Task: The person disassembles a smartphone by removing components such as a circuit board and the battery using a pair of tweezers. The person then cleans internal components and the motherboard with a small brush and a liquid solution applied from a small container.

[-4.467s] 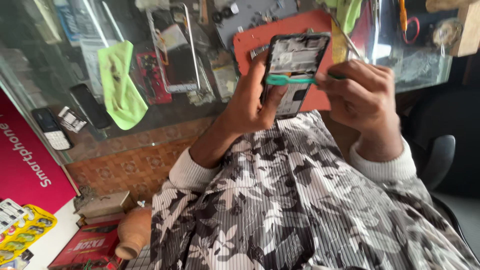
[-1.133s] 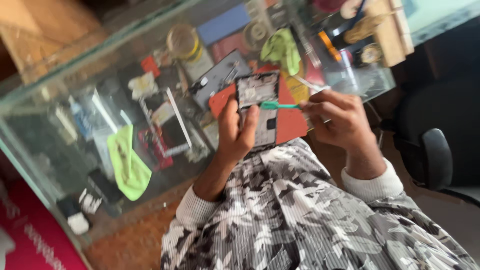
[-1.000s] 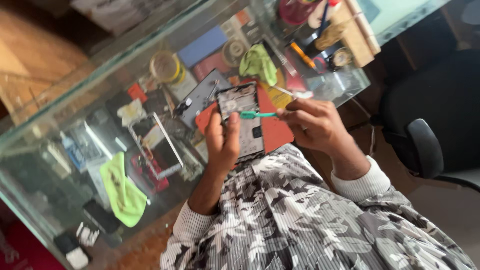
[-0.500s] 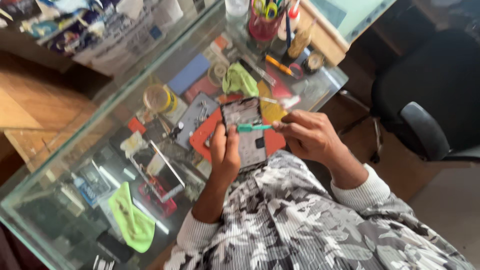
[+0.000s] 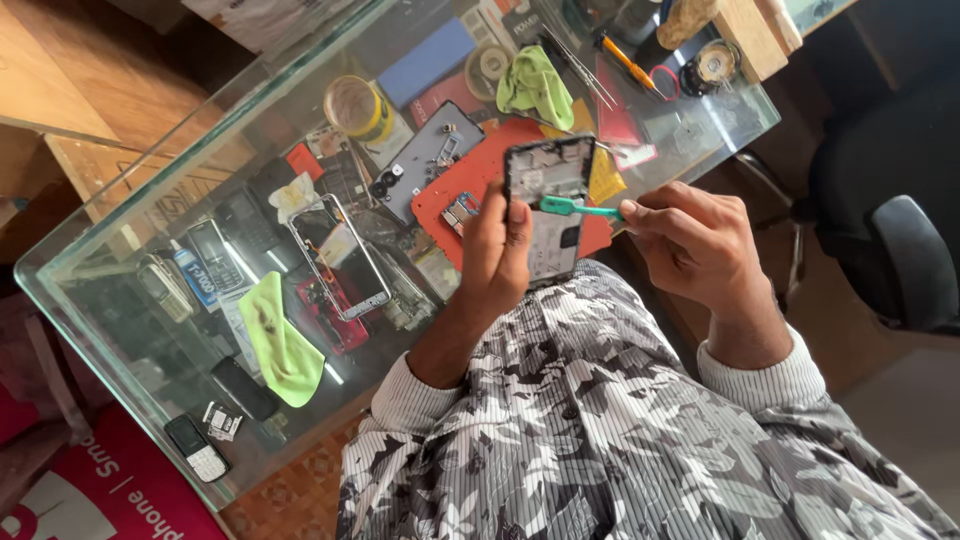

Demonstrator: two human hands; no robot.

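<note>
Keep left hand (image 5: 497, 240) clenched round opened black phone frame (image 5: 548, 205), right hand (image 5: 690, 240) pinching slim green plastic brush (image 5: 575, 208), stroking lightly just above the grip.

Garment: one long-sleeved top, worn on the torso and both arms. Base colour is white with fine grey vertical pinstripes. A camouflage-style print overlays it in irregular patches of dark grey, mid grey and black. Sleeves carry the same print along their full visible length. Each sleeve ends in a ribbed, close-fitting cuff, white with thin grey stripes and no camouflage patches. Left hand (image 5: 497, 246) and right hand (image 5: 694, 242) are bare: no gloves, rings, watch or bands are visible.
</note>
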